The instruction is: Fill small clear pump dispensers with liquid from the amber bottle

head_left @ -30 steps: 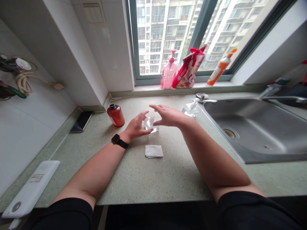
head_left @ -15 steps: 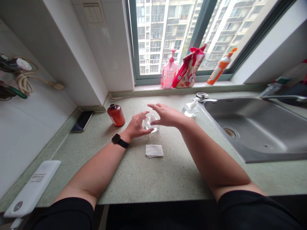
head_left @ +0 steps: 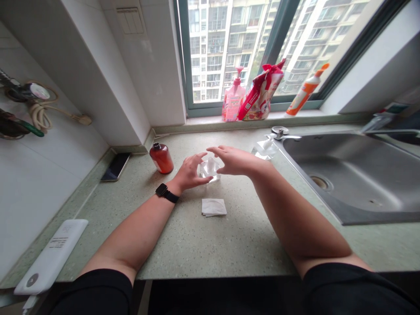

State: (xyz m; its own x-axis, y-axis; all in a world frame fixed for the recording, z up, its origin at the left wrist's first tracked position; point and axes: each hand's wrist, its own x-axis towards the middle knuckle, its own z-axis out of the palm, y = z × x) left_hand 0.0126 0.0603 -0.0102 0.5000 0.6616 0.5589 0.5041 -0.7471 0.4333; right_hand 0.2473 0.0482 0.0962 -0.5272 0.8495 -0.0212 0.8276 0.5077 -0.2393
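Note:
A clear, see-through container (head_left: 210, 171) stands on the counter between my two hands. My left hand (head_left: 192, 172) is at its left side, thumb stretched across its lower front and fingers apart. I cannot tell whether that hand touches it. On the right, my right hand (head_left: 231, 160) curves above and beside the container, its thumb and fingers apart with nothing gripped. A folded white tissue (head_left: 214, 207) lies in front of the container. To the left stands an amber-red bottle (head_left: 162, 158) with an open dark neck. Behind my right wrist is a clear pump bottle (head_left: 264, 148), partly hidden.
The steel sink (head_left: 354, 175) is at the right. A phone (head_left: 116, 167) and a white power bank (head_left: 52, 256) lie at the left. A pink pump bottle (head_left: 233, 103), a red bag (head_left: 262, 94) and an orange-and-white bottle (head_left: 305, 94) stand on the sill.
The whole view has shifted slightly, so things appear a little further right. Both hands keep nearly the same shape and place around the clear container.

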